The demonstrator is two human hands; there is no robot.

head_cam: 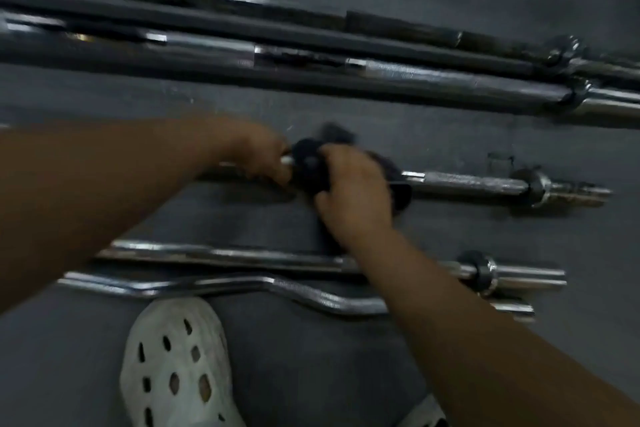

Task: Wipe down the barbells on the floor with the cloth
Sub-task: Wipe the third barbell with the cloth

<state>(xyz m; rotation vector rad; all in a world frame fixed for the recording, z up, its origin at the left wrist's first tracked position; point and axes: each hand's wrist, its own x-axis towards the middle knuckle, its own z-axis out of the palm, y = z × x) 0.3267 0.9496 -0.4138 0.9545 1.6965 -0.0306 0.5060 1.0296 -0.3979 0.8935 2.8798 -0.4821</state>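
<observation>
The dark floor filled the room. Across its far side lay the long barbells, packed side by side and running left to right. Nearer the person's feet sat two curl bars, also lying crosswise.

Between those groups was the one that mattered: the short bar, its long axis left to right, straight ahead of the person. Both hands were on it, close together. The left hand gripped the bar near its left end. Just to its right, the right hand clamped the dark cloth around the shaft. I'd say the bare knurled run stretching off to the right was the likely stroke, and the right hand was the nearer one to it.

A white clog stood at the bottom edge.

Everything was blurred. I couldn't tell where the cloth ended and a dark collar began. The bar's left end was hidden under the hands, and the long barbells ran out of view at both sides.
</observation>
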